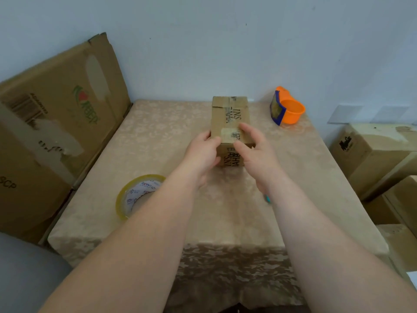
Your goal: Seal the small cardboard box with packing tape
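1. Nearest the camera, two bare forearms reach forward over a table covered in a beige patterned cloth. No tool is held in either hand.

2. The roll of packing tape lies flat on the cloth at the left, near the left forearm and well apart from the box. It is not in hand, and no free strip is visible.

3. A small teal item shows at the right wrist; too blurred to identify.

4. The left hand is against the near left corner of the small cardboard box, fingers curled on its left side and thumb at the top edge. Judged a light grip.

5. The right hand is spread, fingers resting on the top of the box at its near end. Whether it grips the right side cannot be told.

6. The box stands mid-table, flaps down. Its top carries patches that look like old tape remnants; no fresh strip along the seam is evident.

7. An orange tape dispenser stands beyond, at the far right of the table, apart from the box.

8. Larger cartons lean against the wall at left; others are stacked at right.

9. Assessment: early stage. The box appears positioned and closed; taking up tape, laying it, cutting and pressing it down all remain.
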Tool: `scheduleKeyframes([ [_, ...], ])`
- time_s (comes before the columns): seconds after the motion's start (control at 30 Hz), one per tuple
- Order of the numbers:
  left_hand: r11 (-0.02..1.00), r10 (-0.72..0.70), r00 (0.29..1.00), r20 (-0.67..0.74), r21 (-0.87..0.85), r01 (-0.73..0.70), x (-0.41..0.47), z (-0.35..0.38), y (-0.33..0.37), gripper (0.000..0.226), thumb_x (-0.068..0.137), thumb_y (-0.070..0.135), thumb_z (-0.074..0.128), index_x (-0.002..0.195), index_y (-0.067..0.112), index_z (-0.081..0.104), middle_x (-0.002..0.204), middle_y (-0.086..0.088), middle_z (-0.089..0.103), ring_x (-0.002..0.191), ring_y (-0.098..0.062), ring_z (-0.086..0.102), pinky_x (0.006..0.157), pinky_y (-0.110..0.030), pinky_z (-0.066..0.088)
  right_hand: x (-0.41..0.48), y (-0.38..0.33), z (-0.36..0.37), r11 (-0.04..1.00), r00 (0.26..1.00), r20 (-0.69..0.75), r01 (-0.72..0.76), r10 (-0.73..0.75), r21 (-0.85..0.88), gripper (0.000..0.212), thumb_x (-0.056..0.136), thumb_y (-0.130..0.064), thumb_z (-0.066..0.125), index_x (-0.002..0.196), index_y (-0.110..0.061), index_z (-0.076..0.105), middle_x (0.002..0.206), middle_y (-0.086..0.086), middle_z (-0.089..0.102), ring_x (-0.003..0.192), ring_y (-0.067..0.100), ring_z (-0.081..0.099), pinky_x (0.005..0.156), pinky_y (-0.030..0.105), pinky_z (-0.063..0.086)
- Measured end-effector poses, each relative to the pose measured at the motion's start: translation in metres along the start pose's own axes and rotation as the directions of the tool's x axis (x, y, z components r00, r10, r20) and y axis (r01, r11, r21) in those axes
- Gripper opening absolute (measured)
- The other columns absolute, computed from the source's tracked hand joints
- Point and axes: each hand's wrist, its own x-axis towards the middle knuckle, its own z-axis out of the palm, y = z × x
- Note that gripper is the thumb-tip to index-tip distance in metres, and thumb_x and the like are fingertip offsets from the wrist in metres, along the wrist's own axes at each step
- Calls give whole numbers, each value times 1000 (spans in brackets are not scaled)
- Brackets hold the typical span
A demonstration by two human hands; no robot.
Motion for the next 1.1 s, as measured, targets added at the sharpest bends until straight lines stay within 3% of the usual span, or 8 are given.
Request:
scheduleKeyframes([
  [0.2,937,65,996,-56,347,-41,-8,-19,1,44,94,19,53,138,17,50,133,-4,56,115,-16,52,106,-36,41,4,3,4,991,992,-124,-39,23,-127,51,81,-20,51,131,-32,51,132,2,52,119,20,52,104,43,44],
  [0.33,627,272,944,-186,779,-27,-39,-61,6,14,85,28,61,95,22,69,108,-4,70,105,-24,61,92,-33,47,-12,-20,6,973,960,-260,46,-106,-227,35,86,-16,55,121,-24,59,129,2,54,122,19,46,105,27,34],
  [0.47,329,54,976,-210,927,181,-73,-96,3,28,75,48,65,68,23,54,90,-4,65,96,-30,61,91,-42,49,-44,-32,16,988,991,-113,53,-70,-147,28,86,-12,55,110,-19,67,111,1,67,105,18,59,97,38,47],
  [0.63,84,-156,986,-61,994,74,-95,-97,-17,28,82,36,64,90,9,60,98,-13,63,104,-32,59,91,-43,46,-82,-34,13,974,969,229,-39,92,-223,20,90,-21,57,107,-23,69,104,-6,66,100,13,60,95,38,50],
  [0.7,161,-36,999,-40,986,45,-99,-95,-15,18,83,28,64,80,11,58,103,-19,63,102,-36,59,85,-43,48,-92,-35,7,972,956,270,-54,117,-229,19,91,-22,57,106,-23,69,96,-11,63,95,10,59,95,41,50],
  [0.77,401,114,992,-52,916,2,-100,-92,-11,24,84,26,66,69,11,56,91,-24,64,90,-35,61,76,-39,46,-99,-37,0,978,957,266,-62,114,-199,19,91,-22,57,106,-22,69,92,-11,63,87,8,57,95,41,50],
  [0.9,951,44,999,5,305,-43,-111,-70,-3,26,93,21,58,95,-4,67,84,-16,63,80,-24,56,72,-34,40,-111,-48,-9,988,938,314,-123,147,-93,22,93,-30,54,113,-26,61,107,-1,66,87,11,59,83,35,53],
  [1.1,985,-125,980,157,-99,142,-113,-43,3,23,99,17,43,109,10,63,95,-11,73,80,-22,70,73,-38,55,-110,-44,-13,992,950,293,-118,104,32,46,91,-24,60,134,-27,44,116,2,65,100,18,65,86,38,56],
])
